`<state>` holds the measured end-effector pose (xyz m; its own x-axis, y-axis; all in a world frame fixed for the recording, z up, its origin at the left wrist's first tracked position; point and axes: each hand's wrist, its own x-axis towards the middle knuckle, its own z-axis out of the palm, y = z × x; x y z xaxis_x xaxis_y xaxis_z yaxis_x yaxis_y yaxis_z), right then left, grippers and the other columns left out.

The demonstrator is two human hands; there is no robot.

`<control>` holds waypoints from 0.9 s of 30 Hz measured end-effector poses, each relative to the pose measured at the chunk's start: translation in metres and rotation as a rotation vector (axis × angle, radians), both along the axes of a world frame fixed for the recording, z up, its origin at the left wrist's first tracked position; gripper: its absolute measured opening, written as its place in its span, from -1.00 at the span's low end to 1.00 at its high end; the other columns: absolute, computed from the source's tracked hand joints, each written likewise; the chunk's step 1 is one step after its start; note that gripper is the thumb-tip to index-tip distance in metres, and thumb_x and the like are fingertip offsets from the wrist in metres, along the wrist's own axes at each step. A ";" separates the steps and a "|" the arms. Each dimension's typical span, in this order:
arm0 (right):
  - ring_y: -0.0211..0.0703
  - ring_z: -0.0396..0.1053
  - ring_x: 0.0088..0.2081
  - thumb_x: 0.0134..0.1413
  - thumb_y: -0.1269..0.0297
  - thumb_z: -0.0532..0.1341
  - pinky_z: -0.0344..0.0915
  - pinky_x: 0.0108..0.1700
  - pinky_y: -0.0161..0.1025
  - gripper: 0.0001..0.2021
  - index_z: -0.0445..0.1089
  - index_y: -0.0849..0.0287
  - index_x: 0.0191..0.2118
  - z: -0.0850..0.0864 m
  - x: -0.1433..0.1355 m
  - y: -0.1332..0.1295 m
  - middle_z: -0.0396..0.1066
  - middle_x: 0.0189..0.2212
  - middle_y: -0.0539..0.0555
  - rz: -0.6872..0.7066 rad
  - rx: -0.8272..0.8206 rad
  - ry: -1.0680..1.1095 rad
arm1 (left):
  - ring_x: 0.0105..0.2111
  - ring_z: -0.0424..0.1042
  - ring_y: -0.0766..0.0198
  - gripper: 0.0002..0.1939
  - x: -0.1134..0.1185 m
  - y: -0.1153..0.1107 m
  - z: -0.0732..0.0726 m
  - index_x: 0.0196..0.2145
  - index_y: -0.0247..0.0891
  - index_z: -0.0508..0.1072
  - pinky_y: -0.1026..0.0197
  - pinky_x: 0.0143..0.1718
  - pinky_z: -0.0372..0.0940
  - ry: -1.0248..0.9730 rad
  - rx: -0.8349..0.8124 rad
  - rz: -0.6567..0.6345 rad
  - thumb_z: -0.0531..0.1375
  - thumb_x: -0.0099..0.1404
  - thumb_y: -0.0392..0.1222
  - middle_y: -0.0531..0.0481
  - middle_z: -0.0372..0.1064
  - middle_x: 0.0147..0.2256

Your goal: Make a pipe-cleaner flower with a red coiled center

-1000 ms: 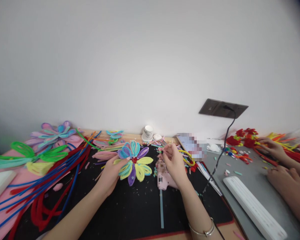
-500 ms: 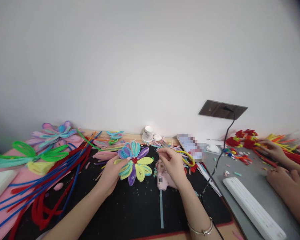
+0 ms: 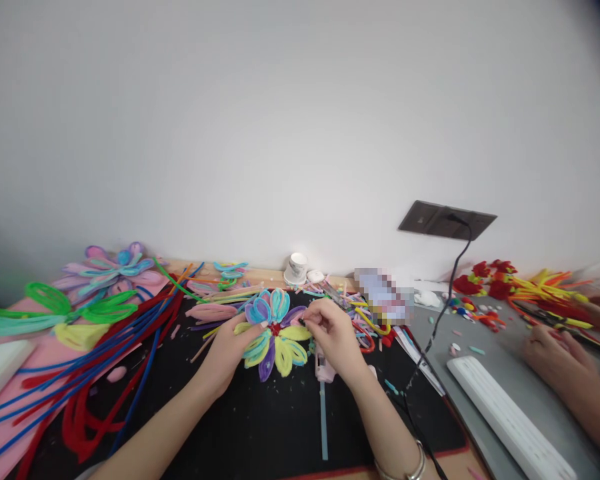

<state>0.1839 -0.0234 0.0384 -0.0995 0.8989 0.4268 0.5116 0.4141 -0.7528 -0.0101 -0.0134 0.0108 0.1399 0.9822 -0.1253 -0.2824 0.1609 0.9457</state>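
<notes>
A pipe cleaner flower (image 3: 283,355) with blue, purple and yellow looped petals and a red centre is held up over the black mat (image 3: 230,427). My left hand (image 3: 225,357) grips it by its left side, thumb on top near the middle. Close to the right-hand purple petal, my right hand (image 3: 333,333) has thumb and fingers pinched together; what they hold is too small to make out. Beneath that hand lies a pink glue gun (image 3: 325,370), mostly covered, with a translucent glue stick (image 3: 323,420) pointing toward me.
Blue pipe cleaners (image 3: 95,353) and red ones lie at left beside finished-looking flowers (image 3: 120,267). A paper cup (image 3: 297,268) stands by the wall. Right of the mat are a black cable (image 3: 437,313), a white power strip (image 3: 505,413) and a co-worker's hands (image 3: 560,370).
My right hand has moved slightly left and down toward the flower, covering more of the glue gun. The flower has shifted a little right and down. The co-worker's hands have moved too.
</notes>
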 end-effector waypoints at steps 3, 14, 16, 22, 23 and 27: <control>-0.22 0.34 -0.36 0.01 0.49 0.13 0.26 -0.31 -0.30 -0.86 0.35 0.12 -0.32 -0.002 -0.011 -0.003 0.38 -0.38 0.01 -0.009 -0.016 0.044 | -0.21 0.49 0.00 -0.61 0.001 -0.001 0.000 -0.18 -0.28 0.52 0.05 -0.12 0.31 0.007 0.022 -0.014 0.33 0.03 -0.07 -0.14 0.55 -0.23; -0.22 0.32 -0.41 0.01 0.52 0.13 0.22 -0.36 -0.31 -0.85 0.35 0.12 -0.42 -0.012 -0.026 -0.003 0.37 -0.45 -0.01 -0.122 0.096 -0.069 | -0.20 0.49 0.03 -0.63 0.002 -0.002 0.001 -0.16 -0.25 0.52 0.06 -0.10 0.30 -0.009 0.018 -0.053 0.33 0.03 -0.13 -0.11 0.55 -0.22; -0.22 0.31 -0.41 0.01 0.53 0.12 0.20 -0.36 -0.31 -0.85 0.33 0.12 -0.43 -0.014 -0.025 -0.003 0.35 -0.45 -0.01 -0.119 0.106 -0.092 | -0.21 0.49 0.04 -0.64 0.002 -0.002 0.002 -0.17 -0.25 0.51 0.06 -0.11 0.31 -0.028 -0.001 -0.056 0.33 0.04 -0.14 -0.11 0.55 -0.22; -0.21 0.29 -0.39 0.02 0.53 0.10 0.18 -0.36 -0.29 -0.85 0.27 0.11 -0.43 -0.015 -0.025 -0.002 0.33 -0.42 0.00 -0.101 0.099 -0.139 | -0.21 0.50 0.00 -0.65 0.002 -0.002 0.003 -0.21 -0.27 0.52 0.05 -0.15 0.33 -0.067 -0.053 -0.065 0.35 0.01 -0.14 -0.14 0.54 -0.22; -0.21 0.28 -0.40 0.02 0.53 0.10 0.18 -0.36 -0.30 -0.84 0.26 0.11 -0.43 -0.016 -0.025 -0.001 0.33 -0.42 0.00 -0.097 0.100 -0.142 | -0.21 0.50 0.00 -0.64 0.002 -0.003 0.003 -0.20 -0.27 0.51 0.04 -0.14 0.33 -0.074 -0.059 -0.072 0.35 0.00 -0.14 -0.14 0.54 -0.21; -0.22 0.27 -0.40 0.01 0.55 0.08 0.18 -0.35 -0.30 -0.81 0.20 0.10 -0.47 -0.017 -0.025 0.000 0.30 -0.44 -0.02 -0.087 0.104 -0.167 | -0.22 0.51 0.01 -0.63 0.001 -0.003 0.003 -0.19 -0.27 0.50 0.06 -0.15 0.34 -0.092 -0.067 -0.084 0.35 0.00 -0.14 -0.13 0.54 -0.22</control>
